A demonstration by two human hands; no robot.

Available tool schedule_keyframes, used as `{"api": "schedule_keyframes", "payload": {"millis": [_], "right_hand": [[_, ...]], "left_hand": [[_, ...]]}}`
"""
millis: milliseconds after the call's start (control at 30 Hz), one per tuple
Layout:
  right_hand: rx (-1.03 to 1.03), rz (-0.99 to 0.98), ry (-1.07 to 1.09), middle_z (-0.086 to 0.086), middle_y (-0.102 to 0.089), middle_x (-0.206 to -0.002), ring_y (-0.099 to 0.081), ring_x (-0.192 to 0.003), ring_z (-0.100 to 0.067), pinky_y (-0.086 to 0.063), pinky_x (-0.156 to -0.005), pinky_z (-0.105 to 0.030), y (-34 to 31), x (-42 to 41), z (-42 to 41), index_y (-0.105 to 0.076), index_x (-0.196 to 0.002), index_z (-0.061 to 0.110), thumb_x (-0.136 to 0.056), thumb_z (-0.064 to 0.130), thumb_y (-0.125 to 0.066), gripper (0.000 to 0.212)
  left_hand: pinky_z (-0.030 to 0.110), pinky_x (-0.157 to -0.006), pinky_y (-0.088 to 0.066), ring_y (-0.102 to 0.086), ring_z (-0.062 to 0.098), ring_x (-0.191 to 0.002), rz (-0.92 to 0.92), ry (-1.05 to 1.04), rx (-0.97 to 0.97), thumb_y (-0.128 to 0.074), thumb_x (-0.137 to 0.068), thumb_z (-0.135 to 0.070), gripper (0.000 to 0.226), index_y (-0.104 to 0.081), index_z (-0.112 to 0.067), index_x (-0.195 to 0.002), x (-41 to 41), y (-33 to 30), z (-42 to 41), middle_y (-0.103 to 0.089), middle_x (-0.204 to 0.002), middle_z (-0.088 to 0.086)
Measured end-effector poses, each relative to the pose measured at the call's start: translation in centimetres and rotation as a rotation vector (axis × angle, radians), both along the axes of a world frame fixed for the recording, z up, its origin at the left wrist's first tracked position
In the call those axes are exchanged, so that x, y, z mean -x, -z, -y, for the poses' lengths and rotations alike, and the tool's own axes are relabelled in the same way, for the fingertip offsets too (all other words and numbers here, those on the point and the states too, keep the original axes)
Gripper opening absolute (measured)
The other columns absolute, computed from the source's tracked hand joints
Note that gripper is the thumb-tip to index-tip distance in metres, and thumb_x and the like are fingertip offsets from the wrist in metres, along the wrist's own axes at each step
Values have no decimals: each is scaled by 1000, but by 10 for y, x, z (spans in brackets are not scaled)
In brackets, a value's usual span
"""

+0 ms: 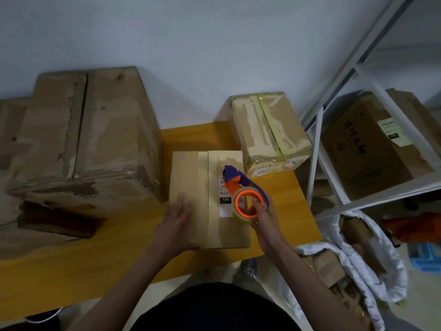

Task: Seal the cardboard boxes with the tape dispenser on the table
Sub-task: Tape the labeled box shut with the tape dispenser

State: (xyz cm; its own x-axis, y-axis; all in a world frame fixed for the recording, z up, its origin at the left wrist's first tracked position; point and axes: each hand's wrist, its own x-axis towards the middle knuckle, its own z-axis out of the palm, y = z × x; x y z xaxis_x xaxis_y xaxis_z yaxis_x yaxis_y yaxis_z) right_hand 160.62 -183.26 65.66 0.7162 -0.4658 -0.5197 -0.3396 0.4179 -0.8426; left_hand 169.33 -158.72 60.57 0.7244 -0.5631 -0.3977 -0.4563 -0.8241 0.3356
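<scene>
A small cardboard box (191,177) lies on the yellow wooden table (119,247) in front of me, flaps closed, with a tape strip along its centre seam and a white label on the right half. My left hand (177,223) rests flat on the box's left half with straight fingers. My right hand (265,218) grips the blue and orange tape dispenser (243,189) by its roll, thumb through the orange core. The dispenser's blue head sits over the box's right half near the label.
A large worn cardboard box (78,134) stands on the left of the table. A taped box (269,130) stands at the back right. A white metal shelf (358,115) with boxes is to the right, and a white bag (358,259) of items lies below it.
</scene>
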Motion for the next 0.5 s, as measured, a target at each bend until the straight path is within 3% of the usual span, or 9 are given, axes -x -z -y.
{"api": "schedule_keyframes", "payload": {"millis": [200,267,433,500], "right_hand": [[209,46,89,2,-63,-124,-64,-110,-12,-55,-81,-23,12,-35,4,-50,-130,36,-105,21,-52,29],[304,62,103,4,-60,-127,-61,-115,-13,-55,-86,-27,17,-50,6,-50,-130,36,-104,20,-53,31],[577,139,24,18,-57,-125,-55,-118,-4,-52,-97,-35,32,-79,11,-50,-130,33,-103,24,-55,28],[629,143,21,13,-58,-124,-56,-116,-6,-52,-99,-39,38,-92,14,-51,-132,27,-104,25,-55,29]], "left_hand": [[61,-113,-35,10,46,-150,-8,-66,-12,-73,-67,-74,130,6,-30,-159,-18,-8,29,26,-164,3],[61,-115,-29,7,48,-150,-21,-86,-19,-74,-67,-73,129,4,-27,-160,-29,-14,42,23,-165,6],[63,-109,-35,4,45,-151,-54,-137,-40,-80,-62,-71,132,0,-29,-159,-70,-17,70,21,-165,3],[63,-110,-34,6,46,-151,-70,-139,-66,-81,-62,-70,134,1,-28,-159,-88,-20,80,22,-166,3]]}}
